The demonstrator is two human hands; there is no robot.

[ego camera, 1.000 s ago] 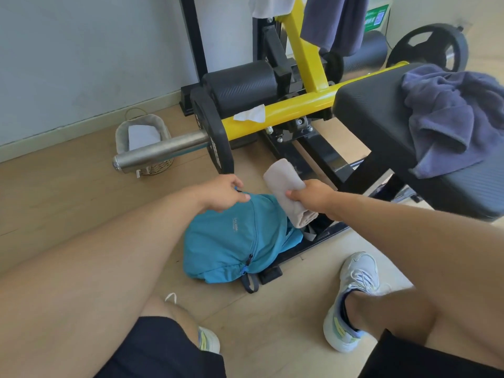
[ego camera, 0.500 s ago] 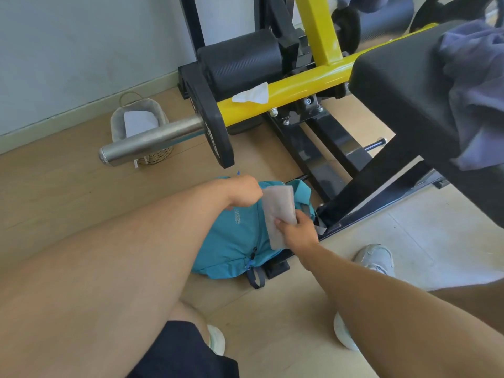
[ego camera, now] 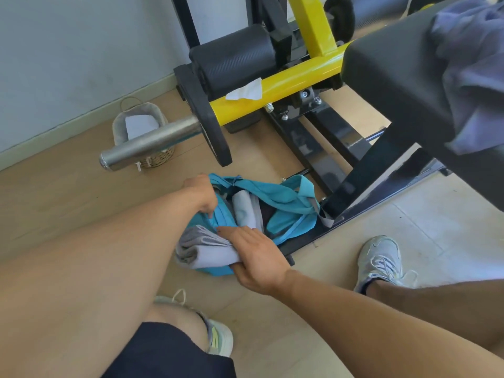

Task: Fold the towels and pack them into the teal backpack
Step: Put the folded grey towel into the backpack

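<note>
The teal backpack (ego camera: 286, 214) lies open on the floor in front of the gym machine. A folded grey towel (ego camera: 242, 208) sits inside its opening. My left hand (ego camera: 201, 192) grips the near flap of the backpack (ego camera: 218, 216) and holds it back. My right hand (ego camera: 256, 255) grips a second folded grey towel (ego camera: 207, 252) at the bag's near edge, low against the teal fabric. A crumpled purple towel (ego camera: 474, 77) lies on the black bench pad at the upper right.
A yellow and black gym machine (ego camera: 294, 77) with a steel bar (ego camera: 152, 143) and a weight plate (ego camera: 207, 118) stands just behind the bag. A small wicker basket (ego camera: 141, 132) is by the wall. My white shoes (ego camera: 379, 263) are on the floor.
The backpack has been pulled open and one grey towel now lies inside. My right hand has moved down to the bag's near edge with a grey towel in it.
</note>
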